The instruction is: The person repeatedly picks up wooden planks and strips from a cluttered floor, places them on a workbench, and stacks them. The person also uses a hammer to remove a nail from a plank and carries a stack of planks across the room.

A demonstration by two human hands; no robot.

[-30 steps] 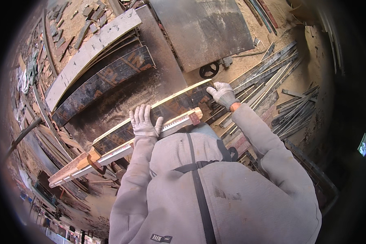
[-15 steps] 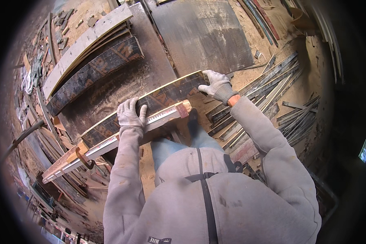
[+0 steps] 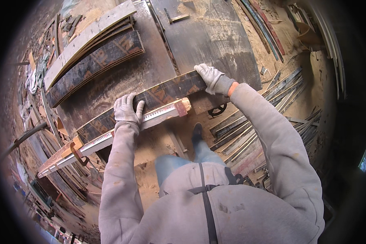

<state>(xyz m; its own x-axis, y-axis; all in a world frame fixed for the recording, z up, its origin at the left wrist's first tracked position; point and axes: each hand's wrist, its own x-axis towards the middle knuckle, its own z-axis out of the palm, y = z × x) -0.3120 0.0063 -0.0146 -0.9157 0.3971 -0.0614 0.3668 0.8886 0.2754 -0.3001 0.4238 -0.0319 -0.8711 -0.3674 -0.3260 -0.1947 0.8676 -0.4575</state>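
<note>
- My left hand (image 3: 127, 109) rests on the dark board (image 3: 166, 92), fingers extended, thumb apart.
- My right hand (image 3: 212, 78) grips its right end.
- The board lies on the table (image 3: 156, 65), beside a ruled strip (image 3: 160, 112).

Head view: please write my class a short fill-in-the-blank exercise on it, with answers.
The left hand wears a ____. The dark board has the right hand touching its ____ end, not its left. The measuring scale has a mainly ____ background. The person's trousers are ____.

Missing words: glove; right; white; blue.
</note>
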